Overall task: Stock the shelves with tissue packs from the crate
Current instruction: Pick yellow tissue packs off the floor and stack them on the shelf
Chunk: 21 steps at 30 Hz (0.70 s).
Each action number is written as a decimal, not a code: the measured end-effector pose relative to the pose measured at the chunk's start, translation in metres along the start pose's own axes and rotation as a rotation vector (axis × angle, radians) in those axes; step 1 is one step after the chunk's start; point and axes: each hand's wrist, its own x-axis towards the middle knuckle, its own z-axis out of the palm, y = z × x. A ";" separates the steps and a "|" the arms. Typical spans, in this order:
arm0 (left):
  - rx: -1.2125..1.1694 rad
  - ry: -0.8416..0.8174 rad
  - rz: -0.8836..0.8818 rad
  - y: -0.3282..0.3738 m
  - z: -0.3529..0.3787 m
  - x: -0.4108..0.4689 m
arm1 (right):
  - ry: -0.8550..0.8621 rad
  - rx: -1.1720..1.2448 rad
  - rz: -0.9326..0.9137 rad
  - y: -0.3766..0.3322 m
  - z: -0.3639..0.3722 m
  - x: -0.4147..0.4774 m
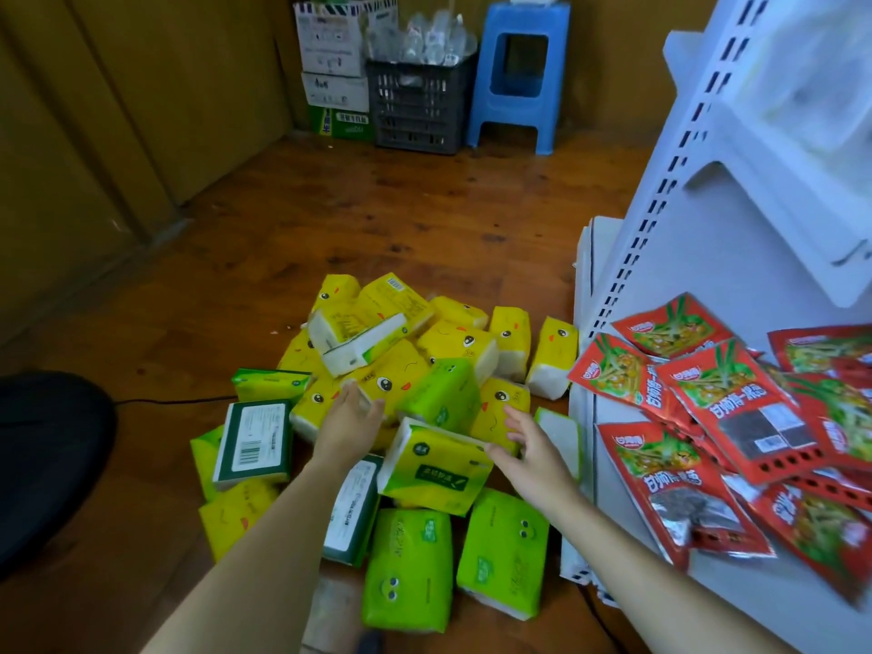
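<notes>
A heap of yellow and green tissue packs [453, 346] lies on the wooden floor in front of me. My left hand [351, 417] hovers open over a yellow pack with a chick face [387, 377]. To its right, my right hand [528, 441] is open, its fingers apart, touching the right end of a white-and-green tissue pack [436, 469] that lies tilted on top of the heap. Neither hand holds anything. The white shelf unit [736, 181] stands at the right.
Red snack bags [736, 408] cover the lowest shelf at the right. A dark crate [417, 106] with clear bottles, cardboard boxes [335, 63] and a blue plastic stool [519, 73] stand at the far wall. A black round object [47, 455] sits at the left.
</notes>
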 end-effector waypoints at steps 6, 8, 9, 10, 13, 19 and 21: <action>-0.014 0.213 0.147 0.008 -0.032 -0.015 | 0.019 -0.017 -0.017 -0.010 -0.004 -0.006; -0.021 0.260 0.194 0.006 -0.046 -0.023 | 0.016 -0.014 -0.027 -0.017 -0.004 -0.009; -0.037 0.279 0.210 0.006 -0.054 -0.028 | 0.011 -0.015 -0.033 -0.022 -0.003 -0.011; -0.059 0.293 0.223 0.006 -0.061 -0.033 | 0.007 -0.025 -0.045 -0.028 -0.002 -0.014; -0.176 0.305 0.236 0.013 -0.078 -0.047 | -0.014 -0.046 -0.110 -0.045 0.002 -0.021; -0.352 0.271 0.278 0.050 -0.093 -0.062 | 0.003 0.247 -0.135 -0.092 0.007 -0.029; -0.371 0.241 0.295 0.064 -0.091 -0.068 | 0.016 0.404 -0.112 -0.107 0.000 -0.030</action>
